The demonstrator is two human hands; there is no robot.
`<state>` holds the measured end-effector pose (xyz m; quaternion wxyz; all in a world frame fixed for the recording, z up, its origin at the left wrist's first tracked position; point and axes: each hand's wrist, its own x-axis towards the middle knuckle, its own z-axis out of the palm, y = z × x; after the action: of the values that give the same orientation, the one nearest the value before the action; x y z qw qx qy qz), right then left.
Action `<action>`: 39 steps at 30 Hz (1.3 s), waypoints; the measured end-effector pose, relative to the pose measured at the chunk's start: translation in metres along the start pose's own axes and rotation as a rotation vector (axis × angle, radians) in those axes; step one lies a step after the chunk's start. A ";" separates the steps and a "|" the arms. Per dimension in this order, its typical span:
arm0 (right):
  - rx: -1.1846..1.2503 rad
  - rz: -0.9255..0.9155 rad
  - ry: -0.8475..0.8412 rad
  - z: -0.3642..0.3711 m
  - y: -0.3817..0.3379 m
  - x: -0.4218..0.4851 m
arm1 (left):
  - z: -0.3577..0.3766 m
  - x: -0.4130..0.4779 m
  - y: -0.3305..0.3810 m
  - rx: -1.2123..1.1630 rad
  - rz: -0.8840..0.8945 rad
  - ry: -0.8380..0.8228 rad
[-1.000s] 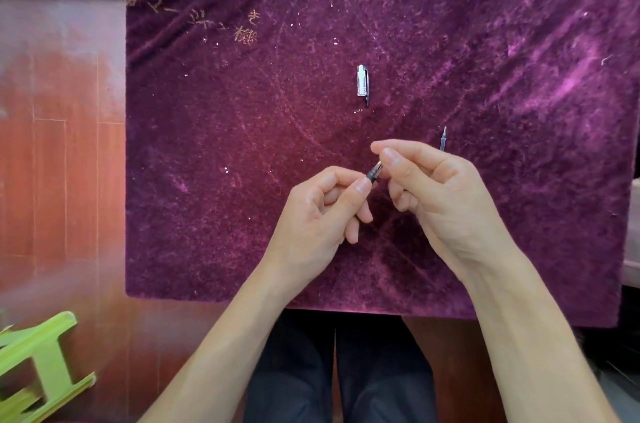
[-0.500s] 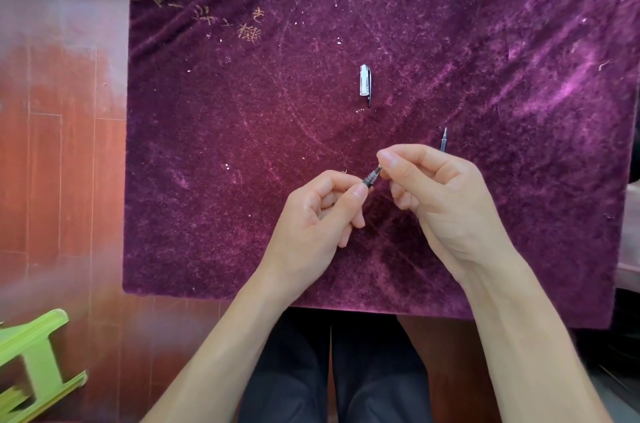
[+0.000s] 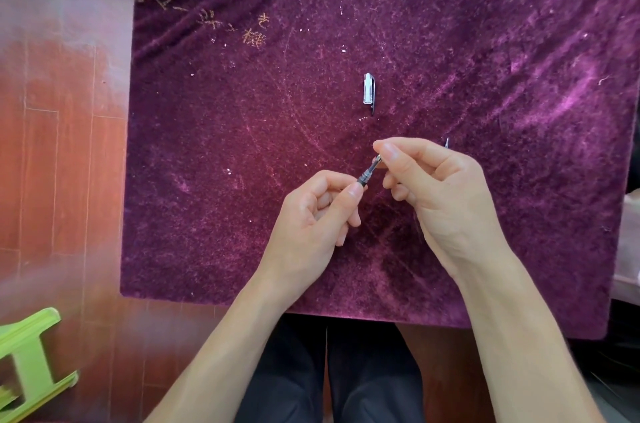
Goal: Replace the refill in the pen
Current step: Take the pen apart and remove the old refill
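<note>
My left hand (image 3: 311, 218) is closed around the pen barrel (image 3: 365, 176), of which only the dark ribbed front end shows past my thumb. My right hand (image 3: 436, 194) pinches the pen's small metal tip piece (image 3: 376, 161) between thumb and forefinger, right at the barrel's end. A thin refill point (image 3: 446, 142) sticks up behind my right hand; the rest of it is hidden. The clear pen cap (image 3: 369, 90) with its clip lies on the purple cloth (image 3: 225, 145), well above both hands.
The purple velvet cloth covers the table, with gold embroidery (image 3: 254, 32) at the upper left. Red wooden floor (image 3: 59, 145) lies to the left. A green plastic stool (image 3: 27, 363) stands at the bottom left. My legs in dark trousers (image 3: 329, 370) show below the table edge.
My hands have drawn slightly apart, so more of the pen's dark ribbed front end shows between them. The cap has not moved.
</note>
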<state>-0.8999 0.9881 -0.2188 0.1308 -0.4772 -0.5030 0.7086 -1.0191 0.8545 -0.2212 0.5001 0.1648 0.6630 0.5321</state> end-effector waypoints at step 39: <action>-0.759 -0.480 0.305 0.002 -0.020 0.091 | 0.006 0.029 0.005 -0.117 -0.093 0.141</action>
<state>-0.9541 1.0568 -0.2517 0.1794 -0.4601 -0.7977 0.3462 -1.0291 0.8814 -0.2304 0.4852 0.0665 0.6714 0.5562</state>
